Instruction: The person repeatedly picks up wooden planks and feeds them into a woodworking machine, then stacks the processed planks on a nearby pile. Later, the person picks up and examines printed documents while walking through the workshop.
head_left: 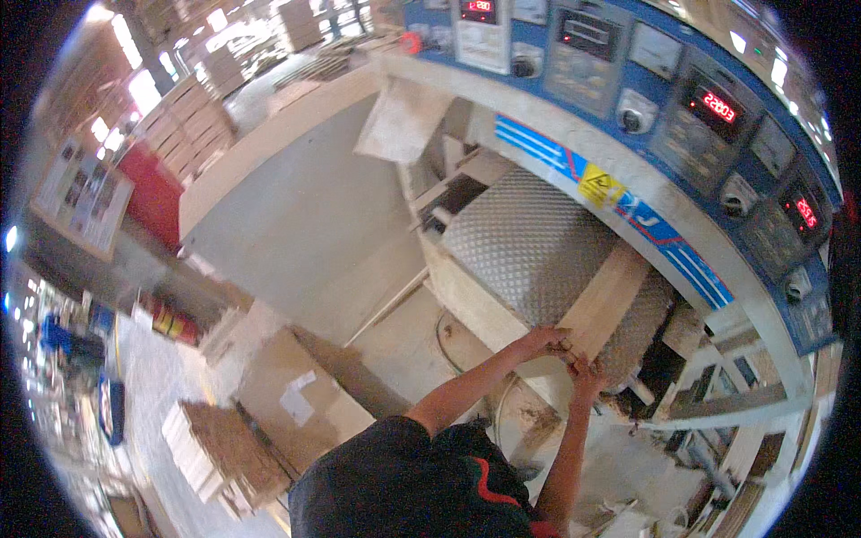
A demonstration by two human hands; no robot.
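A long, pale wooden board [612,294] lies on the grey diamond-textured conveyor belt [520,235] of a large machine. Its far end passes under the machine's white front beam [529,112], where I lose sight of it. My left hand [543,342] grips the near end of the board at its left corner, fingers bent round the edge. Close beside it, my right hand [587,377] holds the same end at the right corner. The two hands almost touch, and their fingertips are partly hidden.
A blue control panel [641,76] with red lit displays and knobs spans the top right. To the left stand a large cardboard box [300,394] and stacked wood pieces [202,453]. A wood-edged grey panel [309,184] rises beyond. Wood scraps [619,516] litter the floor at lower right.
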